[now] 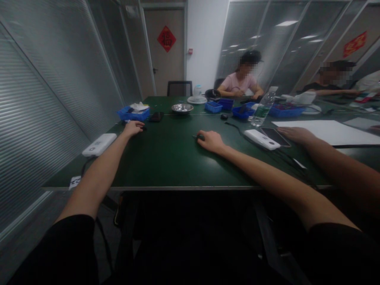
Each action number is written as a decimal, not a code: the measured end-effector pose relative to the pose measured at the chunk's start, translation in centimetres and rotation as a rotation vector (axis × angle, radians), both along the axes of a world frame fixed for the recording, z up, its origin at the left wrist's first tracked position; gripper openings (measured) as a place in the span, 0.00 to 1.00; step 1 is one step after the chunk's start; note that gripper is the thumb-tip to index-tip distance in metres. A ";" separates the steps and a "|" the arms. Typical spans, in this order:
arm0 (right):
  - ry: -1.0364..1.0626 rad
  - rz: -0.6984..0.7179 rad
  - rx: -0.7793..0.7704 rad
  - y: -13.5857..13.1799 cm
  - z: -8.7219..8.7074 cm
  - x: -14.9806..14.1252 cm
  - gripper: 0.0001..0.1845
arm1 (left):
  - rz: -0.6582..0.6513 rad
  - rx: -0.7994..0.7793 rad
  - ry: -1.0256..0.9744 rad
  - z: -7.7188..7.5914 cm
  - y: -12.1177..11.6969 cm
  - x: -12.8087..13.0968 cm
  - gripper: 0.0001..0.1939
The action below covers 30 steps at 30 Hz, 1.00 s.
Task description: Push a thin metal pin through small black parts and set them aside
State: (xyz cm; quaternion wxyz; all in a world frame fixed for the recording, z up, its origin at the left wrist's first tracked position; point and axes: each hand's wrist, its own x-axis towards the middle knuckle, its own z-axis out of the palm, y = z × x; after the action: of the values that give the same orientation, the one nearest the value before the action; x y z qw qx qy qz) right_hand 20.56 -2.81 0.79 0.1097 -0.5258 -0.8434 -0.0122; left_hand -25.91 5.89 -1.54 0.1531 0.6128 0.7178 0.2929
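My left hand (132, 129) is over the left side of the green table, its fingers bent together at a small black piece (144, 128). The image is too soft to show what kind of piece it is. Near the table's middle, my right hand (211, 141) is closed around a small dark-handled tool (200, 137). A thin tip points left from it, while most of the handle is hidden by my fingers. Beyond my hands stands a shiny metal bowl (182, 112) with small items inside. A blue tray (134, 114) with white crumpled material sits just past my left hand.
White power banks (99, 145) (261, 139) with cables flank my arms. A dark phone (275, 137) and a water bottle (264, 107) are on the right. Another person's arm (320, 152) rests beside a white board (335, 132). More people sit across the green table (166, 166).
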 end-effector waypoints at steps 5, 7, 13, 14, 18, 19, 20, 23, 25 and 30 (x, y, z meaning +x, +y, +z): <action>-0.002 -0.003 0.004 0.1 -0.1 0.0 0.22 | 0.012 0.011 0.018 -0.1 0.0 0.0 0.14; -0.002 -0.006 0.005 0.2 -0.2 0.0 0.22 | 0.024 0.019 0.034 -0.2 0.0 0.1 0.14; 0.002 -0.004 -0.008 0.2 -0.1 0.0 0.22 | 0.024 0.056 0.024 -0.1 -0.3 0.2 0.13; 0.003 -0.002 -0.010 0.1 -0.1 0.0 0.22 | 0.018 0.059 0.012 -0.1 -0.3 0.2 0.13; 0.004 0.004 -0.010 0.1 0.0 0.0 0.22 | 0.007 0.084 -0.044 -0.2 -0.1 0.4 0.12; 0.004 0.003 -0.009 0.1 0.0 0.0 0.22 | 0.005 0.098 -0.058 -0.3 0.0 0.5 0.12; 0.003 0.003 -0.008 0.1 -0.1 0.0 0.22 | 0.003 0.113 -0.071 -0.3 0.0 0.6 0.12; 0.000 -0.002 -0.007 0.1 -0.1 0.0 0.22 | 0.000 0.162 -0.097 -0.4 0.0 0.8 0.14; -0.002 -0.004 -0.010 0.2 -0.1 0.0 0.22 | 0.004 0.193 -0.102 -0.4 0.0 0.8 0.16; -0.002 0.001 -0.020 0.1 0.0 0.0 0.22 | 0.020 0.234 -0.100 -0.3 -0.1 0.8 0.17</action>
State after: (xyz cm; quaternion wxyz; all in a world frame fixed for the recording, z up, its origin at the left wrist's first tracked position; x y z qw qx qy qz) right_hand 20.59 -2.75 0.81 0.1037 -0.5264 -0.8439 -0.0044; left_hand -25.15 5.78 -1.88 0.1133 0.6038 0.6763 0.4066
